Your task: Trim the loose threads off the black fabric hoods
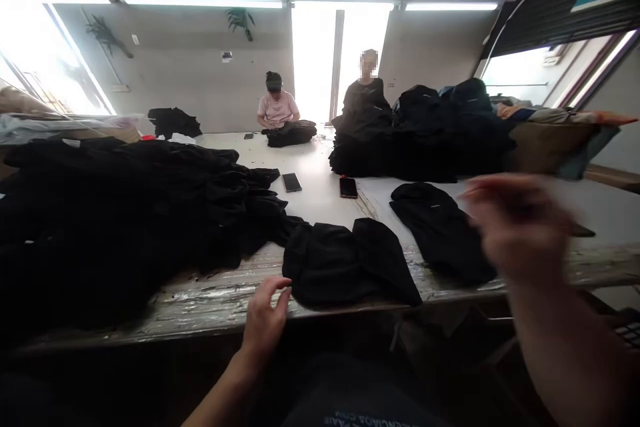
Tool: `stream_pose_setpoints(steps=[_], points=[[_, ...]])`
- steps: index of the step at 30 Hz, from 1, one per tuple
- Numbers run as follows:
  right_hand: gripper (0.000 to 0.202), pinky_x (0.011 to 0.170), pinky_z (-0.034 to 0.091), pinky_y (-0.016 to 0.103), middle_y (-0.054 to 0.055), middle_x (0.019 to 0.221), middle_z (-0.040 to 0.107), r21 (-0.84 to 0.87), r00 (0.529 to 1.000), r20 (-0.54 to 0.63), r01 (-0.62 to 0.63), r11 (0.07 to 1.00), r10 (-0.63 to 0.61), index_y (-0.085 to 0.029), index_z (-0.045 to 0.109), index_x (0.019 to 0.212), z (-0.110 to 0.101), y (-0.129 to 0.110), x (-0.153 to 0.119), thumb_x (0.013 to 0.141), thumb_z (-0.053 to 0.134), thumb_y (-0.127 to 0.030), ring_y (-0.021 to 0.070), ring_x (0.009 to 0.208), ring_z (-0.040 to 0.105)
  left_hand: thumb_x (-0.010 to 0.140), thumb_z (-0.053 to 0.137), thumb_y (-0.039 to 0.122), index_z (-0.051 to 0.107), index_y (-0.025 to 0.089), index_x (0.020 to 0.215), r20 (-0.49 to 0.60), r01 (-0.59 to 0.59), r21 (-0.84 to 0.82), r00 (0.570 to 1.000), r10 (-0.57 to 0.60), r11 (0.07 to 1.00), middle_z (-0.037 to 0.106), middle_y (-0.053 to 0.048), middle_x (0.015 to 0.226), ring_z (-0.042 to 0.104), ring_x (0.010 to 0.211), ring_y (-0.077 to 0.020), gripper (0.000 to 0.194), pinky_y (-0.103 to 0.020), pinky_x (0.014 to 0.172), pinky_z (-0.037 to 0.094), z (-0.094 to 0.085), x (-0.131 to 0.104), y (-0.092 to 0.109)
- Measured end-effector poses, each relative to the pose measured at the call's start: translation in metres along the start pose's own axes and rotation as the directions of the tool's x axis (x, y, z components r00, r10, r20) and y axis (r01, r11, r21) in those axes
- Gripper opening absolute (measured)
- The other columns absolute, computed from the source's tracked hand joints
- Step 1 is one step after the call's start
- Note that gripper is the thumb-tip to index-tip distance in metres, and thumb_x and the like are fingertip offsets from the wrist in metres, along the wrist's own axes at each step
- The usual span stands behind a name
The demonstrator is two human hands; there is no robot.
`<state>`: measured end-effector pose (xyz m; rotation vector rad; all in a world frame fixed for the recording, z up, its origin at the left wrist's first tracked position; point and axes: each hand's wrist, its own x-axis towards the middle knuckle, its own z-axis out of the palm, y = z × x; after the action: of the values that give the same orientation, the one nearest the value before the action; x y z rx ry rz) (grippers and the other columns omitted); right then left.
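A folded black garment [330,263] lies at the table's near edge in front of me. My left hand [265,313] is at its near left corner, thumb and forefinger closed together on the fabric edge. Raised over the right side of the table, my right hand [525,230] is smeared by motion. Its fingers look curled, but whether they hold anything cannot be made out. Just left of that hand, a second folded black garment [440,230] with a small pale mark lies on the table, partly covered by the hand.
A large heap of black garments [125,213] covers the table's left side. Two phones, one pale-edged [291,182] and one red-edged [349,187], lie mid-table. Tall black stacks [420,140] stand at the back right. Two people are across the table [320,160], one handling a black pile [291,133].
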<state>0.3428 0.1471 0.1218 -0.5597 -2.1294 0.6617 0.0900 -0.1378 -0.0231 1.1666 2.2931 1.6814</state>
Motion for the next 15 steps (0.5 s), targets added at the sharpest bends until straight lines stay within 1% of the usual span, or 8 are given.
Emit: stream_pose_setpoints(steps=[1, 3, 4, 6, 8, 10, 12, 15], points=[[0.024, 0.063, 0.052, 0.036, 0.006, 0.091, 0.068, -0.022, 0.999, -0.034, -0.037, 0.999, 0.036, -0.025, 0.062, 0.102, 0.027, -0.007, -0.007, 0.086, 0.056, -0.042, 0.0225, 0.078, 0.063, 0.083, 0.057, 0.026, 0.067, 0.023, 0.090, 0.039, -0.043, -0.004, 0.998, 0.044, 0.999, 0.066, -0.006, 0.095, 0.060, 0.092, -0.0234, 0.013, -0.035, 0.084, 0.045, 0.007, 0.003, 0.005], [0.017, 0.062, 0.052, 0.034, 0.005, 0.081, 0.068, -0.023, 0.960, 0.266, -0.084, 0.996, 0.087, -0.021, 0.066, 0.089, 0.083, -0.012, -0.023, 0.083, 0.059, -0.035, 0.0196, 0.069, 0.063, 0.084, 0.054, 0.023, 0.067, 0.024, 0.088, 0.125, -0.117, 0.004, 0.985, 0.115, 0.993, 0.066, -0.006, 0.094, 0.059, 0.092, -0.0231, 0.013, -0.035, 0.085, 0.044, 0.024, 0.014, 0.011], [0.015, 0.062, 0.051, 0.032, 0.004, 0.079, 0.067, -0.040, 0.938, 0.325, -0.112, 0.993, 0.119, -0.020, 0.065, 0.087, 0.106, -0.010, -0.031, 0.083, 0.058, -0.033, 0.0185, 0.068, 0.062, 0.084, 0.053, 0.022, 0.067, 0.024, 0.089, 0.174, -0.143, 0.018, 0.975, 0.138, 0.990, 0.065, -0.007, 0.094, 0.059, 0.092, -0.0229, 0.014, -0.034, 0.085, 0.043, 0.033, 0.023, 0.013], [0.013, 0.066, 0.051, 0.032, 0.004, 0.083, 0.066, -0.092, 0.930, 0.328, -0.144, 0.985, 0.167, -0.019, 0.064, 0.088, 0.138, 0.002, -0.043, 0.081, 0.058, -0.029, 0.0186, 0.074, 0.062, 0.085, 0.052, 0.021, 0.067, 0.023, 0.089, 0.264, -0.174, 0.049, 0.952, 0.155, 0.984, 0.065, -0.007, 0.093, 0.057, 0.092, -0.0227, 0.016, -0.034, 0.086, 0.042, 0.056, 0.046, 0.016], [0.018, 0.071, 0.050, 0.033, 0.005, 0.088, 0.063, -0.149, 0.935, 0.295, -0.159, 0.976, 0.197, -0.018, 0.062, 0.090, 0.152, 0.019, -0.052, 0.076, 0.064, -0.029, 0.0202, 0.080, 0.061, 0.083, 0.054, 0.021, 0.068, 0.024, 0.088, 0.324, -0.178, 0.070, 0.935, 0.146, 0.982, 0.064, -0.007, 0.093, 0.056, 0.093, -0.0234, 0.015, -0.034, 0.087, 0.040, 0.084, 0.070, 0.016], [0.025, 0.072, 0.049, 0.034, 0.006, 0.090, 0.061, -0.217, 0.927, 0.302, -0.160, 0.963, 0.222, -0.018, 0.061, 0.090, 0.154, 0.037, -0.061, 0.070, 0.070, -0.031, 0.0215, 0.081, 0.061, 0.077, 0.061, 0.019, 0.069, 0.023, 0.081, 0.348, -0.158, 0.077, 0.929, 0.122, 0.984, 0.064, -0.007, 0.089, 0.055, 0.094, -0.0254, 0.009, -0.036, 0.087, 0.039, 0.112, 0.092, 0.012], [0.022, 0.071, 0.049, 0.034, 0.005, 0.089, 0.059, -0.283, 0.915, 0.314, -0.165, 0.945, 0.254, -0.018, 0.060, 0.087, 0.153, 0.052, -0.072, 0.071, 0.070, -0.031, 0.0214, 0.079, 0.060, 0.071, 0.067, 0.016, 0.067, 0.021, 0.069, 0.357, -0.124, 0.080, 0.930, 0.087, 0.989, 0.062, -0.007, 0.081, 0.055, 0.092, -0.0268, 0.006, -0.037, 0.086, 0.038, 0.135, 0.107, 0.007], [0.010, 0.068, 0.048, 0.033, 0.005, 0.083, 0.058, -0.304, 0.919, 0.282, -0.187, 0.934, 0.276, -0.019, 0.057, 0.081, 0.152, 0.064, -0.087, 0.084, 0.057, -0.028, 0.0202, 0.074, 0.060, 0.069, 0.068, 0.016, 0.064, 0.020, 0.060, 0.357, -0.059, 0.043, 0.933, 0.040, 0.997, 0.061, -0.005, 0.072, 0.057, 0.080, -0.0228, 0.011, -0.034, 0.079, 0.039, 0.145, 0.119, 0.000]])
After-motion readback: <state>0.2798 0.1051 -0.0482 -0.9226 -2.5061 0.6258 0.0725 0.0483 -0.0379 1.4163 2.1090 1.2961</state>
